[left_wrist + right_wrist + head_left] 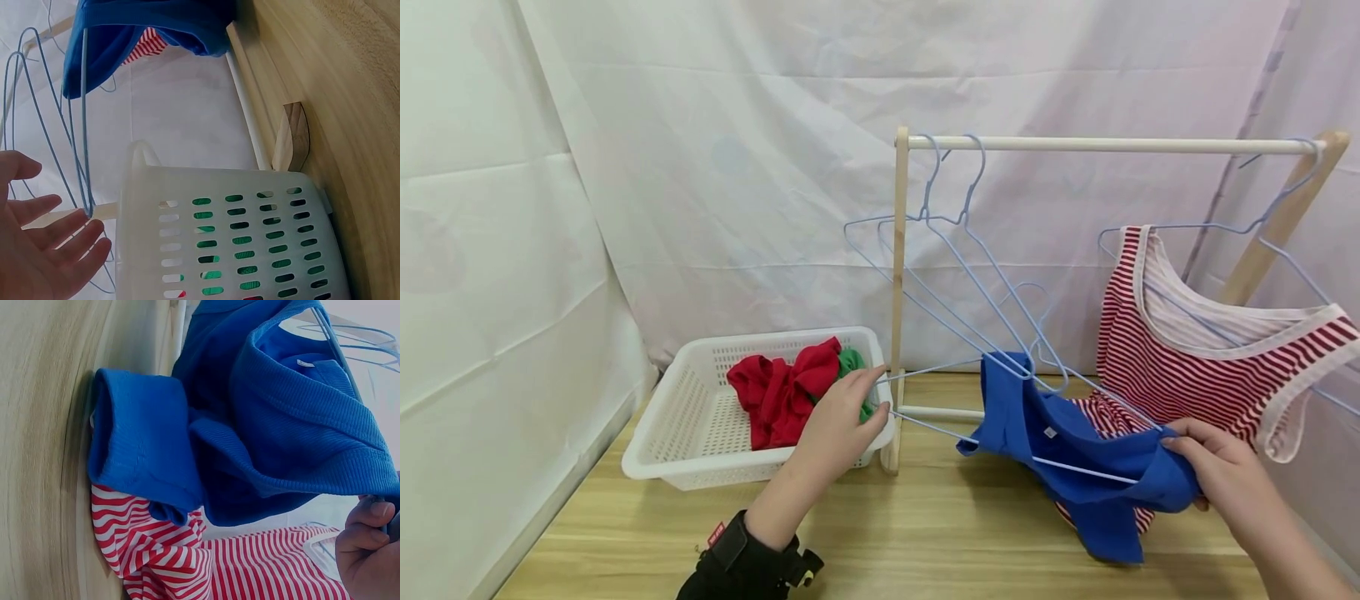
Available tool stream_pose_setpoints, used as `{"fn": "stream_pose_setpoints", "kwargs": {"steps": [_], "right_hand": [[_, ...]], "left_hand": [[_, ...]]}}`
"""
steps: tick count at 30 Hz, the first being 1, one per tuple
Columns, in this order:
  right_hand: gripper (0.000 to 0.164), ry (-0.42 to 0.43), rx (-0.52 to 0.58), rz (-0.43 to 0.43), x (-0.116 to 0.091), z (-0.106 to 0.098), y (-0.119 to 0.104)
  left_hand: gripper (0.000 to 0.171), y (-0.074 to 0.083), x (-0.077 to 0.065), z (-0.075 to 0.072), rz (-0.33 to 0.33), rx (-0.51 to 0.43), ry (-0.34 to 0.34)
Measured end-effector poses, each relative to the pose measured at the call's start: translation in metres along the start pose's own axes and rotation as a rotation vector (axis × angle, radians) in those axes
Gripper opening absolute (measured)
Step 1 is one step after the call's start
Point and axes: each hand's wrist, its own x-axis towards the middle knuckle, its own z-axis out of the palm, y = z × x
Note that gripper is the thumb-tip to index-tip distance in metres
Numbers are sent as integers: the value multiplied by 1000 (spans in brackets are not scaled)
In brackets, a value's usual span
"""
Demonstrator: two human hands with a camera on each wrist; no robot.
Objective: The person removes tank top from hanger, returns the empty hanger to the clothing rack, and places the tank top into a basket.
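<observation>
A blue shirt (1086,454) with a small neck label hangs bunched on a light blue wire hanger (931,428), held sideways above the table. My right hand (1221,471) pinches the shirt and the hanger's right end, seen close in the right wrist view, where finger and thumb (372,544) meet at the ribbed edge. At the bare left end of that hanger is my left hand (842,412). Its fingers (78,244) are spread and loosely extended in the left wrist view, fingertips right at the wire corner.
Two bare hangers (973,187) hang from the rack's rail (1097,145), above the shirt. A red-and-white striped tank top (1195,358) hangs at the right. Left of the rack, a white basket (700,354) holds red cloth (782,396) and green cloth (850,361).
</observation>
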Motion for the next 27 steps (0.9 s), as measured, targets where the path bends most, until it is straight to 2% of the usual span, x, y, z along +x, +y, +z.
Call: {"fn": "stream_pose_setpoints", "kwargs": {"steps": [6,10,17,21,27], "right_hand": [[24,-34,16,19,1,6,0],[20,-44,21,37,2,9,0],[24,-86,14,67,4,15,-3],[27,-116,7,57,4,20,-5],[27,-162,13,26,5,28,-11]], "left_hand": [[42,0,0,2,-4,4,-28],[40,-1,-2,0,-5,9,-17],[32,-2,-5,-4,-9,30,6],[28,-4,-7,-5,-6,60,16],[20,-6,-11,-8,-35,107,8]]}}
